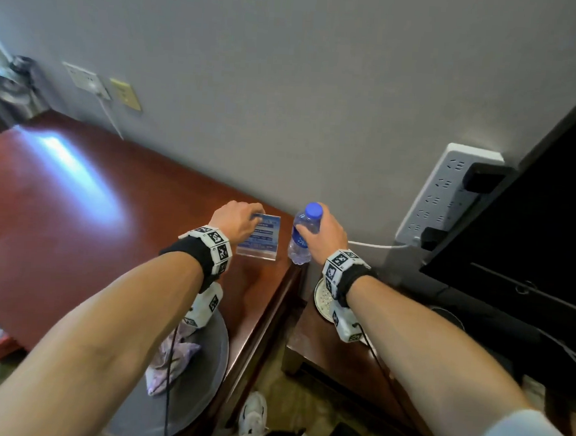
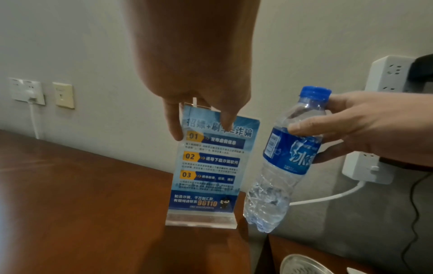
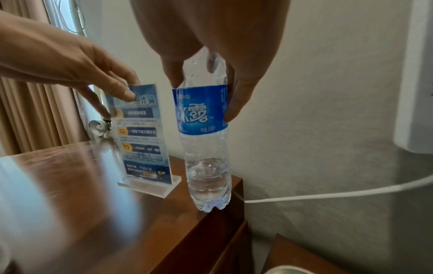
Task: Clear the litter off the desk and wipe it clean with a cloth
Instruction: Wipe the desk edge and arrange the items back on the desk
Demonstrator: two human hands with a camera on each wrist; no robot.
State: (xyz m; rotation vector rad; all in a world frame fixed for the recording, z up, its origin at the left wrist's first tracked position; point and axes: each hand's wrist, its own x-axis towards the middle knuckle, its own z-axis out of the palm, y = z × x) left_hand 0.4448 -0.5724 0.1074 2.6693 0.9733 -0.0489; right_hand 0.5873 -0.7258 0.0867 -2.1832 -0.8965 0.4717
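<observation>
A clear water bottle (image 1: 300,249) with a blue cap and label stands tilted at the far right corner of the red-brown desk (image 1: 78,205). My right hand (image 1: 322,235) grips its upper part; its base (image 3: 211,202) is at the desk corner, and contact is unclear. Left of it stands an acrylic sign holder (image 1: 260,236) with a blue leaflet. My left hand (image 1: 237,221) pinches its top edge (image 2: 199,106). A crumpled purple-white cloth (image 1: 170,359) lies on a grey round stool below my left wrist.
A white power strip (image 1: 439,196) hangs on the wall at right, its cable (image 1: 379,246) running behind the bottle. A black screen (image 1: 532,232) stands on a lower side table with a metal dish (image 1: 320,302). Wall sockets (image 1: 86,79) are far left.
</observation>
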